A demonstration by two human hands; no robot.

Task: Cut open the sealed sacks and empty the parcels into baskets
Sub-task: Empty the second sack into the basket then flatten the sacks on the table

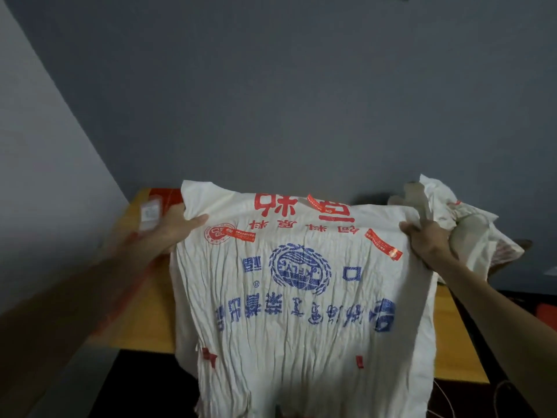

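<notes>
A crumpled white woven sack printed with red and blue characters hangs upside-down and flat at the frame's 6 o'clock, in front of a yellow wooden table. Whether anything is inside it cannot be told. The left hand pinches its 10 o'clock corner, thumb on the front. The right hand grips its 2 o'clock corner, fingers curled. A second rumpled white sack lies just behind the right hand.

The white sack carries upside-down print: red "饲料原料"; a blue "口"; other characters unclear.
</notes>
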